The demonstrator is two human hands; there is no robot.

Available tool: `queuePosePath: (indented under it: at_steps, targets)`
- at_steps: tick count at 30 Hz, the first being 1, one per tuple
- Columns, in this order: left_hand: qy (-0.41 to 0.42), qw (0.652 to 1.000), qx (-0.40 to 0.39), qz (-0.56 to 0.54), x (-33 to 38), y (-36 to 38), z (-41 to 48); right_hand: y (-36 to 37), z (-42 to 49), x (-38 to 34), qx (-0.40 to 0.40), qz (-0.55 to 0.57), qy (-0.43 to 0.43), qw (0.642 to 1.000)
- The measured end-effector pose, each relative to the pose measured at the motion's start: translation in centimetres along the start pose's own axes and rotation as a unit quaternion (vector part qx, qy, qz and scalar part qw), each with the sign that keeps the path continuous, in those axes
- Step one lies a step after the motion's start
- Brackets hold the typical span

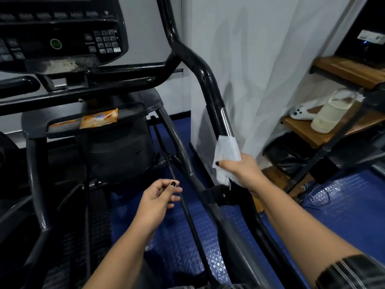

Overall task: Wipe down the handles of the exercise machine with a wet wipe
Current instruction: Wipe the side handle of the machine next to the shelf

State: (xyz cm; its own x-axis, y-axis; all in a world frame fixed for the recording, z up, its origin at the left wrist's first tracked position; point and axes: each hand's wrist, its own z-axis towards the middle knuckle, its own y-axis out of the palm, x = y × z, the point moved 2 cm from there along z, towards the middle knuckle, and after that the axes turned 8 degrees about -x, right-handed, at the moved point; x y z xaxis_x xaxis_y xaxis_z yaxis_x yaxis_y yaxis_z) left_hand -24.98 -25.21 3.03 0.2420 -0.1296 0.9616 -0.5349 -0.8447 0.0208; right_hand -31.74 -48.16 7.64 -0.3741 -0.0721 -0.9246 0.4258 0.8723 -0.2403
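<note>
The right grip [239, 170] clutches a wet wipe [226, 151] around the exercise machine's handle [210, 88]; the left grip [158, 197] hovers slack, empty.

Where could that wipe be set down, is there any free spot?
The tray is bare right of the orange pack. The upper shelf shows bare board. The lower shelf is crowded: a jar and a white controller sit there.
</note>
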Motion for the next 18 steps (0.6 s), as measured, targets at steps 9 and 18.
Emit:
queuePosePath:
  at_steps: [9, 18]
  targets:
    - [-0.006, 1.0, -0.013, 0.005, 1.8, -0.2, 2.6, 1.7, -1.5, 0.3, 0.166, -0.284, -0.065, 0.942]
    - [0.002, 0.999, -0.036, 0.015, 3.3, 0.7, 4.9, 1.8, 2.5, -5.7, 0.163, -0.234, -0.109, 0.952]
